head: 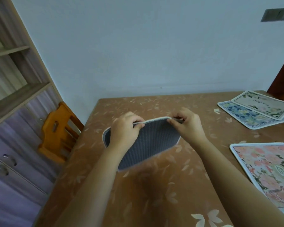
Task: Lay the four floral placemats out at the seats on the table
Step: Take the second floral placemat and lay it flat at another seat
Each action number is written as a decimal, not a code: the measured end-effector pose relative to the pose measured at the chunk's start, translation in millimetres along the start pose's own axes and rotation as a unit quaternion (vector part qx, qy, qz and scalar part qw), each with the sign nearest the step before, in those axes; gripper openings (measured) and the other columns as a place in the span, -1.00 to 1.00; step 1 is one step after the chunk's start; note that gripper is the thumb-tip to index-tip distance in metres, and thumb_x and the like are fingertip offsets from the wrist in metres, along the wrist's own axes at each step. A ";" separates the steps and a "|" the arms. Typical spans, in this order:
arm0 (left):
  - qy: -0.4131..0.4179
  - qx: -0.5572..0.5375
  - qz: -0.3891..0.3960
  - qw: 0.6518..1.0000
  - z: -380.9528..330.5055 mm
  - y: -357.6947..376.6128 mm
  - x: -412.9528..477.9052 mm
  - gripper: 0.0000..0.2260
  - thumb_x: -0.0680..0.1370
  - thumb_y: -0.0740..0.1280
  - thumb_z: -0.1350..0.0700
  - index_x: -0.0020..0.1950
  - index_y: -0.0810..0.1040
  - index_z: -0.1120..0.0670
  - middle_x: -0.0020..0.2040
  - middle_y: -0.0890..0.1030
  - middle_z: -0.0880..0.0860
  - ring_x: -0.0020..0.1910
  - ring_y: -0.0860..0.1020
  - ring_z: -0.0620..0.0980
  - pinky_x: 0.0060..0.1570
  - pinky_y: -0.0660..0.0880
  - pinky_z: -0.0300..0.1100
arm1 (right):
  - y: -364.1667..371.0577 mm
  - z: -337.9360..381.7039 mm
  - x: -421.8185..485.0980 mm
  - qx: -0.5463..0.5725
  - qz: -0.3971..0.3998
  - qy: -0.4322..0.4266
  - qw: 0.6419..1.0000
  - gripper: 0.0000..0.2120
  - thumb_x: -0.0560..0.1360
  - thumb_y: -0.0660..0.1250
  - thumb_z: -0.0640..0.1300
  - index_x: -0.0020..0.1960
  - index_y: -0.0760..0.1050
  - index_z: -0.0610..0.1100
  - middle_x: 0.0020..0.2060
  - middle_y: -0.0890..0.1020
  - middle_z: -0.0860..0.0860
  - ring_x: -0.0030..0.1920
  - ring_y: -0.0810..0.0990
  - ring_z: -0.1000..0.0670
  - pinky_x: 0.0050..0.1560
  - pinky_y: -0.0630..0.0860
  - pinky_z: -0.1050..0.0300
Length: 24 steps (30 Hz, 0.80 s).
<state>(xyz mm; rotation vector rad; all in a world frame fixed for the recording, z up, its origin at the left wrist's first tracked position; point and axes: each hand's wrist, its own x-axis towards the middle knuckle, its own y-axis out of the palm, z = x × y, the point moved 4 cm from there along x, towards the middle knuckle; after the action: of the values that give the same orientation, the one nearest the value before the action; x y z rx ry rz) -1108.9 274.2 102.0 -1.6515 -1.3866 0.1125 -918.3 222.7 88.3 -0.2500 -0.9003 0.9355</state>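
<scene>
Centre frame, a grey-backed placemat [146, 141] is pinched by fingers of the left hand [125, 130] and right hand [187, 126]. A pink placemat [269, 169] is laid lower right; two stacked placemats [261, 104] are left unplaced upper right.

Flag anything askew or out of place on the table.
At the far right corner, the cream placemat lies askew across the blue placemat, not at its own seat. The held placemat shows its grey backing.
</scene>
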 end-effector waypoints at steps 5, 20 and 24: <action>0.006 -0.040 0.025 0.999 38.4 41.7 -16.7 -0.90 0.32 0.48 0.28 -0.20 0.66 0.15 -0.22 0.61 0.08 -0.19 0.55 0.08 -0.12 0.47 -0.04 | 27.3 -36.0 -19.9 0.038 0.045 0.045 0.997 -0.90 0.30 0.49 -0.30 -0.28 0.56 -0.24 -0.29 0.52 -0.07 -0.26 0.50 -0.04 -0.30 0.33 0.40; -0.129 -0.001 0.214 0.968 137.6 174.0 -203.0 -0.94 0.38 0.46 0.24 -0.20 0.61 0.15 -0.17 0.56 0.03 -0.01 0.48 0.01 -0.08 0.34 -0.26 | 119.6 -128.8 -215.6 -0.042 0.339 0.186 0.921 -0.89 0.33 0.47 -0.22 -0.15 0.62 -0.19 -0.07 0.56 -0.12 0.06 0.46 -0.13 0.10 0.46 -0.03; -0.127 -0.007 0.216 0.968 140.9 174.0 -203.7 -0.92 0.37 0.47 0.23 -0.17 0.62 0.14 -0.13 0.58 0.05 0.12 0.47 0.09 0.04 0.31 -0.23 | 118.7 -126.8 -219.7 -0.070 0.330 0.147 0.930 -0.88 0.33 0.45 -0.25 -0.13 0.61 -0.18 -0.11 0.55 -0.14 0.01 0.47 -0.19 0.08 0.45 -0.10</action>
<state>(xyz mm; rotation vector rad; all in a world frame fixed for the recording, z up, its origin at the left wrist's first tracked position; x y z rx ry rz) -1139.7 207.1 -191.5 -1.9826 -1.1878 0.5837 -951.6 144.2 -178.5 -0.8311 -0.6023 1.4074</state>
